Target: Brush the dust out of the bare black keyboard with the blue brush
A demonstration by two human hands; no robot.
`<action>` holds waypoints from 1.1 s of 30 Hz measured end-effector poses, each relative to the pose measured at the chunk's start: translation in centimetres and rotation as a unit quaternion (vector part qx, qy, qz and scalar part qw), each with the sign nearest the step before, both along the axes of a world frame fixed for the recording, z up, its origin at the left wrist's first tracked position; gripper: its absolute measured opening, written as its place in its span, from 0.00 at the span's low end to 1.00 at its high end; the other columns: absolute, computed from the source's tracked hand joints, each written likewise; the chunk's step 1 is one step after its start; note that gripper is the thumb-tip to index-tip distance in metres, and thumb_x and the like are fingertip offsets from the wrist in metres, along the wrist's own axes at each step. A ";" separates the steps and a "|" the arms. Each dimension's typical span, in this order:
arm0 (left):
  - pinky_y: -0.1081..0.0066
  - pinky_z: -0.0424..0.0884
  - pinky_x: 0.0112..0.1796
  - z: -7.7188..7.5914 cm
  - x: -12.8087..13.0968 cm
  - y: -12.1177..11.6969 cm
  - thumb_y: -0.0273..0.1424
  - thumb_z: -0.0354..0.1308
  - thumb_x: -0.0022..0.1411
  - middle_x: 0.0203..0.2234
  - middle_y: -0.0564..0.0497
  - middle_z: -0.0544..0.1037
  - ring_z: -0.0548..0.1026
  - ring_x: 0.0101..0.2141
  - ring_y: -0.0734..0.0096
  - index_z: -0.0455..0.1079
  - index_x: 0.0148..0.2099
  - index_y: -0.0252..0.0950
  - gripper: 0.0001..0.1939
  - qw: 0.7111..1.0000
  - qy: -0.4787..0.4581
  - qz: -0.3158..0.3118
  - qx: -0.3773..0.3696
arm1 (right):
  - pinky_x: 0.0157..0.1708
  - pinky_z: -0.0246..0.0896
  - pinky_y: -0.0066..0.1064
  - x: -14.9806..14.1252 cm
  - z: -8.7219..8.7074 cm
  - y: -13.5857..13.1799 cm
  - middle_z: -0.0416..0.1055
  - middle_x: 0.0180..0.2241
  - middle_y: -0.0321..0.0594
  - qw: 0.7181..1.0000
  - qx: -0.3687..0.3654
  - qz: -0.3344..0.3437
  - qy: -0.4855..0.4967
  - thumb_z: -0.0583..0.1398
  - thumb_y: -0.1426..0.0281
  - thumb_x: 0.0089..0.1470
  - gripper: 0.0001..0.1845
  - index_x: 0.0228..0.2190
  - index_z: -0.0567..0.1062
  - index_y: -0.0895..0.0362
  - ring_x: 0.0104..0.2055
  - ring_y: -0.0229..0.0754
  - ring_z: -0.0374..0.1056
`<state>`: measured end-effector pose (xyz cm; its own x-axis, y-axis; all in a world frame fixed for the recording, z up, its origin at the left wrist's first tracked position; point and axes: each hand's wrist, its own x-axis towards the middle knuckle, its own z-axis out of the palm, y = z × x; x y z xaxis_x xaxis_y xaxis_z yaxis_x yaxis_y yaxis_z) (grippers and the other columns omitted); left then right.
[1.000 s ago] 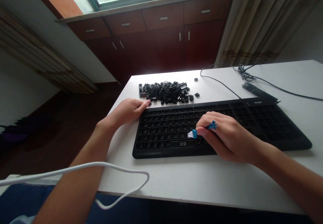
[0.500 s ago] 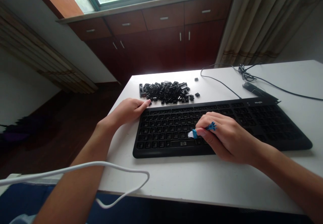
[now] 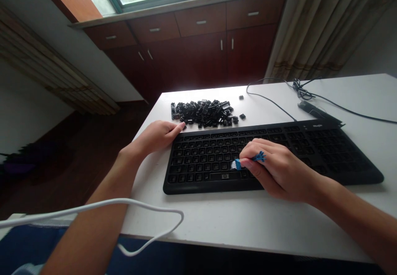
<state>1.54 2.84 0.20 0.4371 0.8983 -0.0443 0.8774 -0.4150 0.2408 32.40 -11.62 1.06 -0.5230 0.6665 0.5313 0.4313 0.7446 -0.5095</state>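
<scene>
I see one keyboard (image 3: 201,159) flat on the table (image 3: 198,225); over it the right hand (image 3: 276,167) pinches one brush (image 3: 238,164). The left hand (image 3: 158,136) touches its far-left corner, grip unclear. Beyond: one keycap heap (image 3: 203,113).

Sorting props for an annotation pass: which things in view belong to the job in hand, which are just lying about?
In the job, by the look of it:
- blue brush, in right hand
- black keyboard, under it
- keycap pile behind

Probably just about:
- white cable, across left forearm
- black strip-like piece, use unclear
</scene>
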 end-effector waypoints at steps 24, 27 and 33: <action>0.73 0.53 0.28 0.1 0.0 -0.1 0.50 0.41 0.66 0.17 0.53 0.64 0.61 0.22 0.77 0.68 0.22 0.34 0.31 1.000 0.003 0.001 -0.004 | 0.34 0.58 0.35 0.1 0.2 -0.1 0.70 0.30 0.39 1.000 0.007 -0.011 -0.025 0.55 0.76 0.59 0.02 0.34 0.65 0.58 0.31 0.37 0.60; 0.73 0.54 0.28 0.1 0.1 -0.1 0.49 0.41 0.66 0.17 0.53 0.65 0.61 0.22 0.76 0.68 0.21 0.34 0.31 1.000 0.002 0.005 -0.004 | 0.34 0.57 0.35 0.1 0.2 -0.1 0.70 0.30 0.39 1.000 0.002 -0.012 -0.024 0.54 0.76 0.59 0.02 0.34 0.65 0.57 0.31 0.37 0.60; 0.72 0.53 0.28 0.2 0.1 -0.1 0.50 0.40 0.66 0.17 0.52 0.64 0.60 0.22 0.76 0.67 0.21 0.34 0.31 1.000 0.002 0.002 -0.003 | 0.34 0.57 0.35 0.1 0.2 0.0 0.70 0.30 0.39 1.000 0.006 -0.011 -0.025 0.54 0.76 0.59 0.03 0.34 0.65 0.57 0.30 0.38 0.60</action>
